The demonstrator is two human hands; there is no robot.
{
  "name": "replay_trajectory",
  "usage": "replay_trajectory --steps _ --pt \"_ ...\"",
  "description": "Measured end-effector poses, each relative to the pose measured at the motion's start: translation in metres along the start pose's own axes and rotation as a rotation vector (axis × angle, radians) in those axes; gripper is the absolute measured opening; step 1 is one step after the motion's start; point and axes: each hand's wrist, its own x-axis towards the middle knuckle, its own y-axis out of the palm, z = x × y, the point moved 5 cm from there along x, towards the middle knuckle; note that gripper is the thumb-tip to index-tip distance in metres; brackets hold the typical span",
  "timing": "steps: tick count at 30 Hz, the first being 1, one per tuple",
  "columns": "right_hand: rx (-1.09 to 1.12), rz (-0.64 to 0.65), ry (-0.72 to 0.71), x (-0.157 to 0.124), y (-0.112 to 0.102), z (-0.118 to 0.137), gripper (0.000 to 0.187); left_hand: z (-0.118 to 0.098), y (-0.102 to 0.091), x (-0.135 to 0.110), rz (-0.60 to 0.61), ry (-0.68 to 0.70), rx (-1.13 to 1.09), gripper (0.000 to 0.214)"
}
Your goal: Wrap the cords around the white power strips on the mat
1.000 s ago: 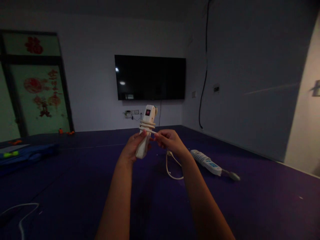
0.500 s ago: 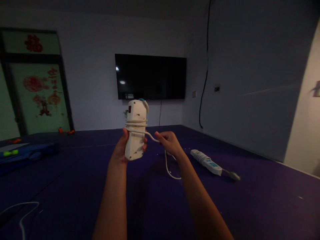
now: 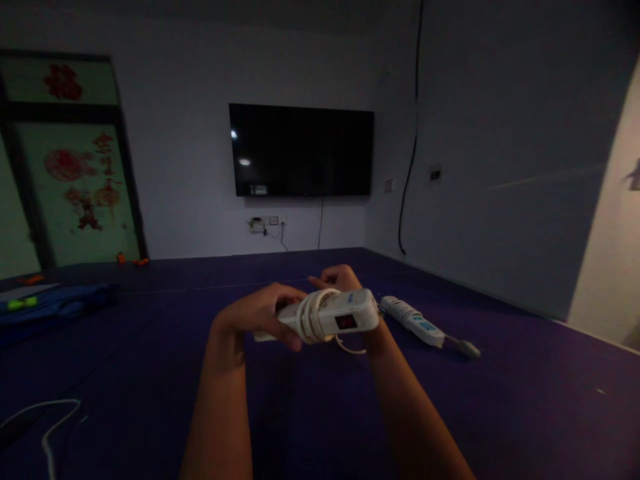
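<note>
Floor [image 3: 500,393], purple and dim, stretches beneath the work, with a dark television [image 3: 303,152] on the wall at 12 o'clock. Below centre, at 6 o'clock, the white power strip [image 3: 340,307] is held in the air, one end turned toward 3 o'clock. At 4 o'clock a second strip [image 3: 425,329] lies with its cord wound in close rows, a fair pattern to copy. The left hand [image 3: 265,310] is clasped round the held strip's 9 o'clock end; a firm grip there should leave the middle open for winding. The right hand [image 3: 340,275] is behind the strip at its 1 o'clock, partly covered; it may have the cord, but I cannot tell whether it pinches it. Its pull is best steady, yet gentle enough not to twist the strip. The coils [image 3: 312,317] bunch around the middle, so each turn would sit better beside the last than over it. A loose loop [image 3: 350,349] hangs at 5 o'clock and should run free of the forearm. Leave the small switch [image 3: 346,322] uncovered.
</note>
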Motion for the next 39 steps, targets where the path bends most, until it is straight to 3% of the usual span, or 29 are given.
replay_trajectory --steps 8,16,21,25,30,34,39 --pt "-0.431 0.009 -0.073 -0.002 0.001 0.007 0.045 0.009 0.006 0.006 -0.011 -0.205 0.326 0.035" --pt "-0.462 0.111 -0.024 -0.003 -0.007 0.005 0.053 0.019 0.006 0.009 -0.032 -0.317 0.402 0.037" --pt "-0.490 0.189 0.039 -0.006 -0.006 0.010 0.053 0.026 0.003 0.013 -0.201 -0.354 0.510 0.038" --pt "-0.561 0.226 0.086 -0.007 -0.006 0.020 0.048 0.025 0.002 0.022 -0.327 -0.374 0.745 0.036" --pt "-0.655 0.209 0.074 -0.006 -0.007 0.036 0.036 0.027 -0.006 0.031 -0.356 -0.580 0.956 0.045" --pt "-0.682 0.217 0.122 -0.002 0.003 0.038 0.031 0.037 -0.016 0.036 -0.407 -0.715 0.982 0.054" --pt "-0.651 0.175 0.280 0.002 0.022 0.039 0.029 0.045 -0.024 0.034 -0.656 -0.731 0.953 0.054"
